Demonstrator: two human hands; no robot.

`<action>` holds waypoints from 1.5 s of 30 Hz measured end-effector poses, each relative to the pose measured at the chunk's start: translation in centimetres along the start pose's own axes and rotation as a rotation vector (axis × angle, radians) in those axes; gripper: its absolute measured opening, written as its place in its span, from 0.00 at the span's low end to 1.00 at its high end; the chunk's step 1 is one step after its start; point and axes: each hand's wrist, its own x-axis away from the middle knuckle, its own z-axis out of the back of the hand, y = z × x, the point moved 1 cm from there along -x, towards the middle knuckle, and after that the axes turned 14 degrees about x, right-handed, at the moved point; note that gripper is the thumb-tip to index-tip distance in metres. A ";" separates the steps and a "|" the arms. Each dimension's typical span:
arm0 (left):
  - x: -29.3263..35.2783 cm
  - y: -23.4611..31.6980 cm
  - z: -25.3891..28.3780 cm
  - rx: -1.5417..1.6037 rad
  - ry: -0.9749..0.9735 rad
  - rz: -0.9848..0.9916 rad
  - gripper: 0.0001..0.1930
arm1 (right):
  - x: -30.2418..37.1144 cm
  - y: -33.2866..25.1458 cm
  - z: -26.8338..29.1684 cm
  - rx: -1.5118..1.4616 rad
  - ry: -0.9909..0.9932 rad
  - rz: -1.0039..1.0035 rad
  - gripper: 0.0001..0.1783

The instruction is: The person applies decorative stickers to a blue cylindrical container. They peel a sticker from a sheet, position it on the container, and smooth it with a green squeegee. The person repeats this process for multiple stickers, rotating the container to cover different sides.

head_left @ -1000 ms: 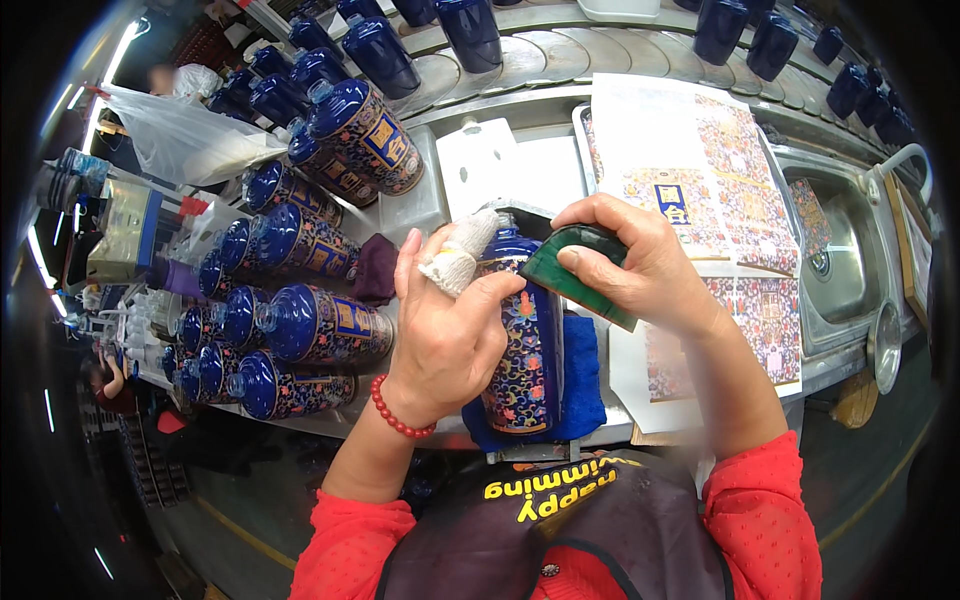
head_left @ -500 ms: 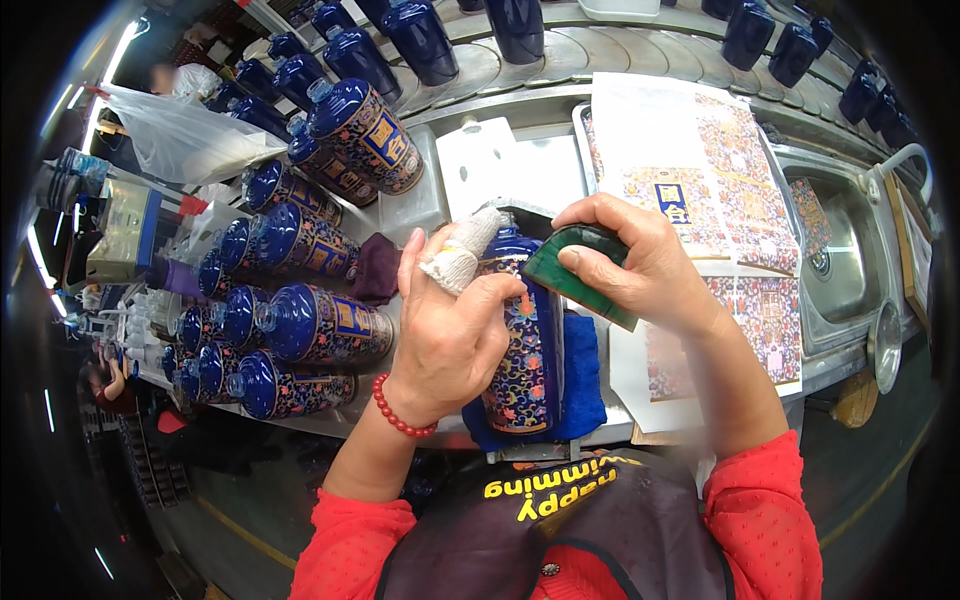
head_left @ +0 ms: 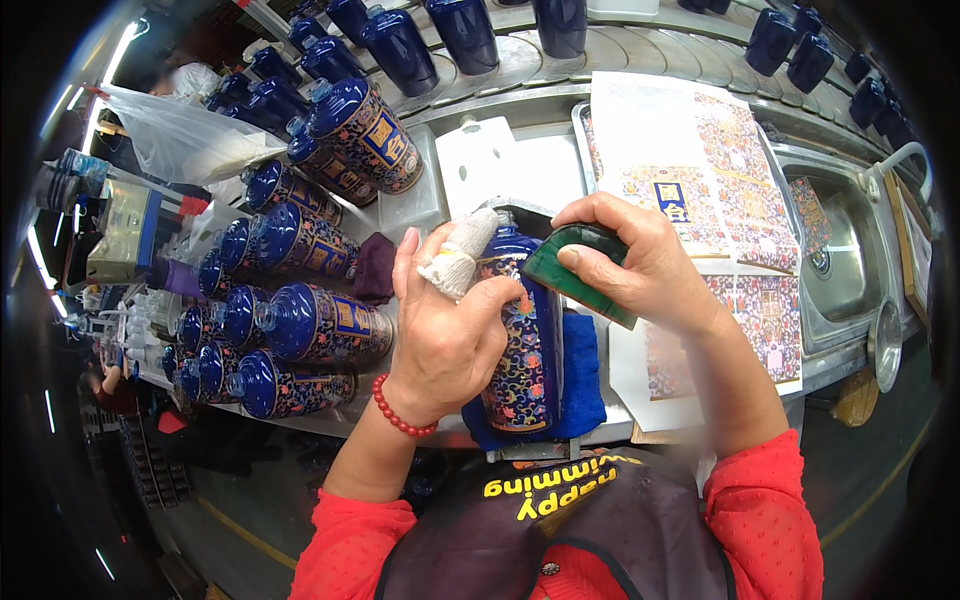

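The left hand [head_left: 450, 340] is half open, palm down, its fingers loosely bent over a dark blue bottle [head_left: 522, 370] with a coloured flower pattern. White finger coverings [head_left: 458, 258] wrap some of its fingers, and one bare digit reaches to the right, its tip at the pattern. The palm's underside is hidden, so it is hard to tell whether this hand grips the bottle or only rests on it. A red bead bracelet [head_left: 403, 410] circles the wrist just below.

The right hand [head_left: 645, 265] is closed around a green scraper [head_left: 580, 280], the thumb pressed flat on its near face and the fingers curled over its far edge. The scraper's left end overlaps the bottle, just beside the left hand's bare digit.

The bottle lies between and below the two hands, its neck pointing away from the person, over a blue cloth [head_left: 585, 385] that shows below the right hand. Left of the left hand are a purple cloth [head_left: 374, 270] and, past it, a group of patterned bottles [head_left: 325, 325]. Printed sheets [head_left: 735, 235] spread beyond and right of the right hand, with a metal sink [head_left: 845, 285] farther right. Well beyond both hands, plain blue bottles [head_left: 463, 35] stand on a conveyor [head_left: 640, 55].
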 end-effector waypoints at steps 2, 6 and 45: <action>0.0 -0.2 0.1 0.042 0.020 0.006 0.17 | 0.0 0.0 0.0 -0.007 -0.006 -0.010 0.15; 0.0 -0.5 0.0 0.090 0.090 0.012 0.17 | 0.0 -0.1 0.1 -0.003 -0.004 -0.012 0.15; 0.6 -0.8 -0.1 0.129 0.118 0.023 0.15 | -0.2 -0.8 0.7 0.145 0.045 0.216 0.13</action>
